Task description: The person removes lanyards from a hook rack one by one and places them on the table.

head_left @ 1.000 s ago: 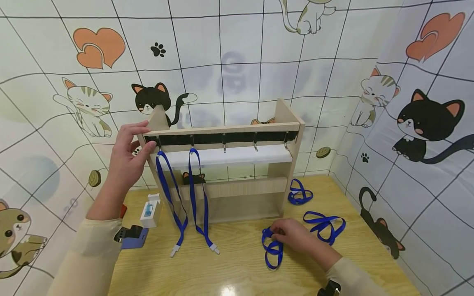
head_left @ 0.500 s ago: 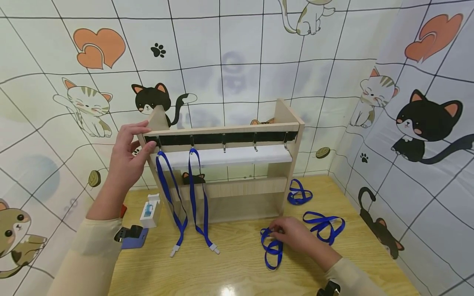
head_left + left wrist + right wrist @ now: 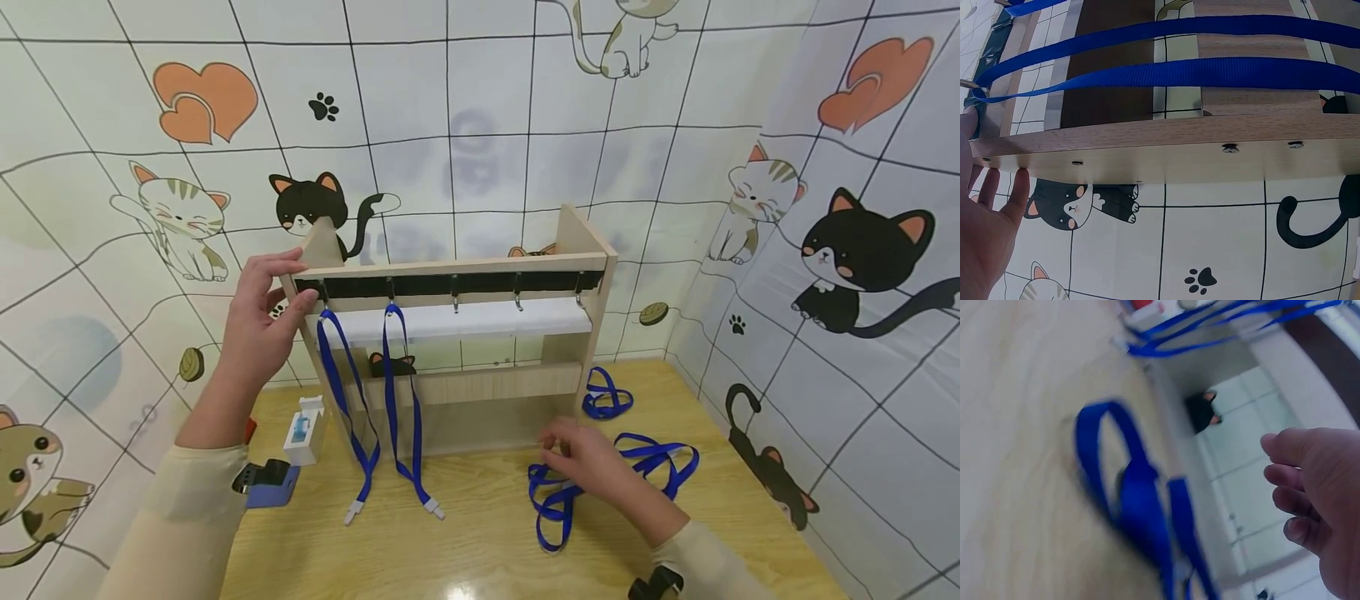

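Observation:
My left hand holds the upper left corner of a wooden rack, thumb at the front and fingers against the outer side panel. Two blue lanyards hang from the rack's left hooks, white clips at their lower ends. My right hand hovers over a loose blue lanyard on the table. In the right wrist view its fingers are loosely bent with nothing between them, apart from the blurred strap. Two more blue lanyards, one folded and one looped, lie to the right.
Three bare metal hooks line the right of the rack's black strip. A small white box and a blue item stand left of the rack on the wooden table. Cat-patterned sheeting closes off the back and right.
My right hand has lifted slightly off the front lanyard, its fingertips now above the straps, which have shifted a little. The left hand keeps its hold on the rack.

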`<state>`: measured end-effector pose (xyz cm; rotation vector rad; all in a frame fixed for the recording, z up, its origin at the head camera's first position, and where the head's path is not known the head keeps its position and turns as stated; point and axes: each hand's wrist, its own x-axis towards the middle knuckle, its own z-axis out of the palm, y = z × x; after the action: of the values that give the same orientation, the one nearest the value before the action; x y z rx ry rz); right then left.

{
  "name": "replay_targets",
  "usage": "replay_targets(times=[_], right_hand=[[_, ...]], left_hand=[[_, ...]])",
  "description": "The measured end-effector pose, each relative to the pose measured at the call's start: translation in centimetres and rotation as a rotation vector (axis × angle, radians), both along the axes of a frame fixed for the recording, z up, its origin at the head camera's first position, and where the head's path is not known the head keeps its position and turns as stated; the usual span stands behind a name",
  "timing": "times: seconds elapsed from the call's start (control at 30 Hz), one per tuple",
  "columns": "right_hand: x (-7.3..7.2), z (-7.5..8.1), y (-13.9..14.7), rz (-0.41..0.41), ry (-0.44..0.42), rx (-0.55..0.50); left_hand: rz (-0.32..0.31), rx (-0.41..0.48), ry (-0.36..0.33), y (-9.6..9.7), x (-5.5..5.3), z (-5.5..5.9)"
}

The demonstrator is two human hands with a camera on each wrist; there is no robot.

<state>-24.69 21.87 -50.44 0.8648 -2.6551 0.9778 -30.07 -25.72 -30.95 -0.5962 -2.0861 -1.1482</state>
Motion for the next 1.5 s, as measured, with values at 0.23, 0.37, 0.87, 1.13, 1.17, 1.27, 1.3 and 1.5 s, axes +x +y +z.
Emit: replay_targets(times=[0.23, 0.37, 0.87, 1.13, 1.17, 1.27, 1.3, 1.5], right_hand=[[0.4, 3.9, -5.0, -0.004, 0.167, -0.186], [0.2, 5.8, -8.9, 0.019, 0.221, -0.318], [-1.8, 12.1, -21.0, -0.038, 0.326, -0.534], [-2.7, 12.0, -24.2, -0.089, 0.424, -0.541], [-2.7, 12.1, -24.4, -0.094, 0.424, -0.551], [-2.8, 12.2, -25.1, -0.111, 0.41, -0.584], [-2.8, 12.3, -25.3, -0.116, 0.399, -0.593], [-2.9, 12.6, -26.0, -0.158, 0.34, -0.641]], left_hand=[[-0.005, 0.002, 0.01, -0.2, 0.0, -0.1], [-0.032, 0.023, 0.03, -0.1, -0.2, -0.2], [-0.036, 0.011, 0.014, 0.2, -0.7, -0.6], [-0.033, 0.01, 0.02, 0.0, -0.7, -0.6], [-0.033, 0.01, 0.021, 0.0, -0.7, -0.6], [-0.038, 0.012, 0.029, -0.1, -0.7, -0.5], [-0.041, 0.013, 0.034, -0.1, -0.7, -0.5], [-0.055, 0.019, 0.055, -0.4, -0.9, -0.6]])
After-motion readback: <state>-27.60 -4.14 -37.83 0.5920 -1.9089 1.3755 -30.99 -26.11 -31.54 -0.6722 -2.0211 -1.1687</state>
